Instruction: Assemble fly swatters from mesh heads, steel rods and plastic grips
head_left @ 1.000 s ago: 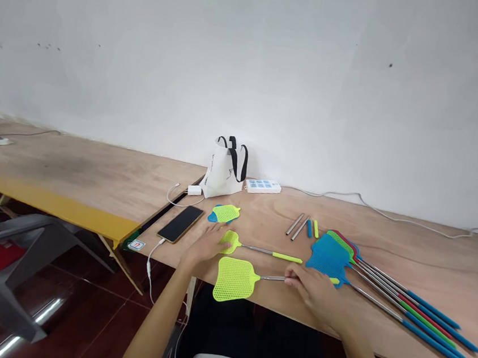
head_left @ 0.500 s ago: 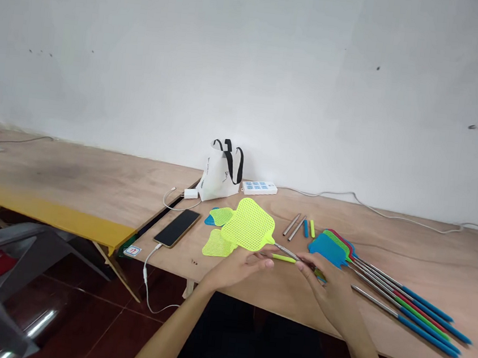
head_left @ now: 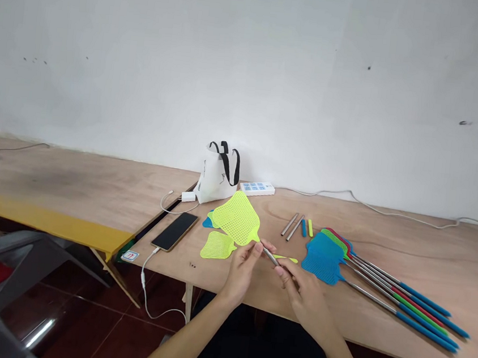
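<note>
A yellow-green fly swatter [head_left: 238, 217] is lifted above the plywood table [head_left: 377, 330], its mesh head tilted up to the left. My left hand [head_left: 243, 268] pinches its metal rod just below the head. My right hand [head_left: 300, 291] grips the same rod lower down, with the yellow grip hidden in the palm. A second yellow swatter [head_left: 218, 245] lies flat under the raised one, its yellow handle tip [head_left: 288, 259] showing between my hands. Behind it lie loose swatter heads, yellow over blue [head_left: 208, 221].
A row of finished swatters [head_left: 385, 285] with blue, green and red handles lies at the right. Loose metal tubes and coloured grips [head_left: 299, 227] lie behind. A phone [head_left: 175, 231] on a cable, a white bag [head_left: 218, 174] and a power strip [head_left: 257, 188] sit toward the wall.
The yellow swatter was flat on the table a second ago; both hands have lifted it and brought it closer together, with the left hand moving from the other swatter onto its rod.
</note>
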Motion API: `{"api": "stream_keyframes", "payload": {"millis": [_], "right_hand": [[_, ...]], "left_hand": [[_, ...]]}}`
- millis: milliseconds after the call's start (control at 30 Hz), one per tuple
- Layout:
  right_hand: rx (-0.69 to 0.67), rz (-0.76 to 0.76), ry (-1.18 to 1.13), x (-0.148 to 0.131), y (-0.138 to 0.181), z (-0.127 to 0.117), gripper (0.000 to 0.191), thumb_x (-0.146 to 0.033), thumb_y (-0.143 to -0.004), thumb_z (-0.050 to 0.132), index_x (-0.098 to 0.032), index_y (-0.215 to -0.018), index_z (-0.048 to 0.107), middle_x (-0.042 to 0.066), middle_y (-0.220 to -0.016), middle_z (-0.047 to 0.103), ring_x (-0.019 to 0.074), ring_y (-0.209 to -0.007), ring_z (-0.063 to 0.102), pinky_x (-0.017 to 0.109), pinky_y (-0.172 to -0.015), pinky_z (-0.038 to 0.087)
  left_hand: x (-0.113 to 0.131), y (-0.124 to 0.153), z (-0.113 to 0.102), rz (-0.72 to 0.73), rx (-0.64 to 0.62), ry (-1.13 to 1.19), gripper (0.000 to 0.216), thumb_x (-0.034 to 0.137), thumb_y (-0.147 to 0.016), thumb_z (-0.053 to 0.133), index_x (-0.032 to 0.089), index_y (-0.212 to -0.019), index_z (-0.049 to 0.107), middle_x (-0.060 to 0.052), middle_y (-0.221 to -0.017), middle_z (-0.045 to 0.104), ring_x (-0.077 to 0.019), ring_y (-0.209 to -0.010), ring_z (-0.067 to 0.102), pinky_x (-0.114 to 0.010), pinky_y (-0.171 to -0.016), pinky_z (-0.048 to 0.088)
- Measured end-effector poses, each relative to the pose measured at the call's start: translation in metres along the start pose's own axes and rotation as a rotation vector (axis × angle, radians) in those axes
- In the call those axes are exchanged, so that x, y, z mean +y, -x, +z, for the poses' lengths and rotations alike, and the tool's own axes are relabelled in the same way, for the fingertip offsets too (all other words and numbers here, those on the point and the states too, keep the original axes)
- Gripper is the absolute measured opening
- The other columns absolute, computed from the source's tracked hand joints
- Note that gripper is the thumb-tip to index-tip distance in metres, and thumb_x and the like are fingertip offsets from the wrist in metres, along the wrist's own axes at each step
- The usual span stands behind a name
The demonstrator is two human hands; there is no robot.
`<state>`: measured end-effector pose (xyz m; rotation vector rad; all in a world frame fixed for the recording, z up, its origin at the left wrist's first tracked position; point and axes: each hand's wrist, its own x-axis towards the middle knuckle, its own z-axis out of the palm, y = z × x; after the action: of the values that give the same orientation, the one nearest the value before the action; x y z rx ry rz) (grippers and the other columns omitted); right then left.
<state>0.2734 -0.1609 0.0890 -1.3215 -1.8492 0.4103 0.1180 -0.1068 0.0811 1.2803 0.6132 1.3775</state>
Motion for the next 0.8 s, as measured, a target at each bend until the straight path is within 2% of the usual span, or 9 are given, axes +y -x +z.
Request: {"api": "stream_keyframes", "payload": {"millis": [133,233,300,433,633,700,800], "right_hand": [[0.004,-0.018,0.006,0.004,0.000,-0.003,0.041,-0.049,-0.105,0.035,-0.026,-0.106,0.069,0.003,-0.081,0.070,0.0191,-0.070,0.063,0.028,-0.066,0.051],[-0.019,-0.010,0.033,0.010,-0.001,-0.009,0.041,-0.050,-0.104,0.036,-0.026,-0.101,0.069,0.004,-0.082,0.072,0.0207,-0.073,0.066,0.030,-0.070,0.052],[-0.048,-0.008,0.049,0.014,-0.001,-0.015,0.041,-0.051,-0.104,0.037,-0.026,-0.098,0.068,0.004,-0.081,0.072,0.0208,-0.072,0.067,0.030,-0.069,0.052],[-0.063,-0.005,0.089,0.017,-0.003,-0.024,0.040,-0.051,-0.104,0.038,-0.026,-0.098,0.069,0.004,-0.084,0.074,0.0207,-0.074,0.068,0.030,-0.067,0.051],[0.048,0.007,0.158,0.014,-0.002,-0.018,0.039,-0.053,-0.103,0.041,-0.028,-0.101,0.071,0.004,-0.093,0.077,0.0209,-0.081,0.071,0.029,-0.067,0.053],[0.064,-0.003,0.164,0.011,-0.001,-0.013,0.041,-0.054,-0.103,0.040,-0.028,-0.098,0.071,0.004,-0.088,0.077,0.0208,-0.078,0.071,0.029,-0.064,0.052],[0.039,-0.035,0.163,0.009,0.000,-0.009,0.042,-0.054,-0.104,0.037,-0.029,-0.098,0.071,0.003,-0.086,0.077,0.0206,-0.075,0.071,0.029,-0.063,0.051]], "left_hand": [[0.011,-0.003,-0.001,0.019,0.103,0.058,0.040,0.056,-0.093,0.063,0.017,-0.090,0.070,-0.009,-0.095,0.072,-0.0235,-0.096,0.069,-0.040,-0.095,0.054],[0.023,-0.011,-0.012,0.080,0.228,0.116,0.038,0.055,-0.091,0.067,0.017,-0.087,0.067,-0.006,-0.093,0.068,-0.0199,-0.091,0.068,-0.036,-0.087,0.056],[0.030,-0.015,-0.018,0.103,0.265,0.132,0.037,0.054,-0.089,0.070,0.017,-0.085,0.065,-0.004,-0.093,0.066,-0.0186,-0.090,0.067,-0.033,-0.082,0.056],[0.031,-0.014,-0.021,0.083,0.236,0.142,0.036,0.054,-0.091,0.067,0.018,-0.088,0.063,-0.004,-0.092,0.066,-0.0190,-0.090,0.067,-0.031,-0.077,0.056],[0.018,-0.005,-0.007,0.023,0.086,0.091,0.043,0.061,-0.096,0.054,0.019,-0.090,0.061,-0.007,-0.087,0.072,-0.0222,-0.087,0.070,-0.037,-0.083,0.056],[0.016,-0.003,-0.004,0.035,0.090,0.099,0.045,0.062,-0.097,0.053,0.019,-0.088,0.060,-0.006,-0.083,0.071,-0.0221,-0.084,0.070,-0.039,-0.083,0.056],[0.017,-0.002,-0.004,0.093,0.173,0.133,0.044,0.061,-0.096,0.054,0.020,-0.082,0.056,-0.002,-0.073,0.066,-0.0208,-0.079,0.069,-0.039,-0.084,0.056]]}}
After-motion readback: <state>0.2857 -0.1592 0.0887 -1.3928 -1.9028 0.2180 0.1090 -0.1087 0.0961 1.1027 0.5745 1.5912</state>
